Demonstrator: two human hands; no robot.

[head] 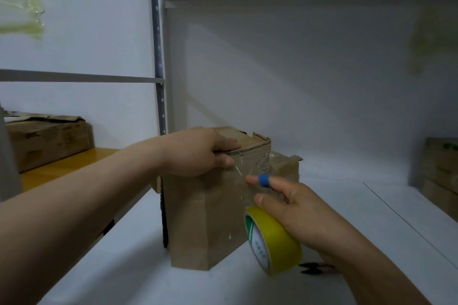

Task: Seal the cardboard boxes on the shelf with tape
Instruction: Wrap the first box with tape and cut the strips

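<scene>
A worn cardboard box (198, 220) stands on the white shelf (334, 205), its top flaps closed and clear tape wrinkled over its upper right corner. My left hand (198, 151) grips the top front edge of the box, fingers on the lid and thumb on the front face. My right hand (295, 205) holds a yellow tape roll (275, 240) low beside the box's right front. A clear strip runs from the roll up the box face toward my left thumb. My right index finger, wearing a blue band (264, 180), points at the tape.
Another torn cardboard box (47, 138) sits on a yellow shelf board at the left. Stacked boxes (441, 181) stand at the right edge. Small black scissors (314, 267) lie on the shelf under my right wrist. A metal upright (158, 69) rises behind the box.
</scene>
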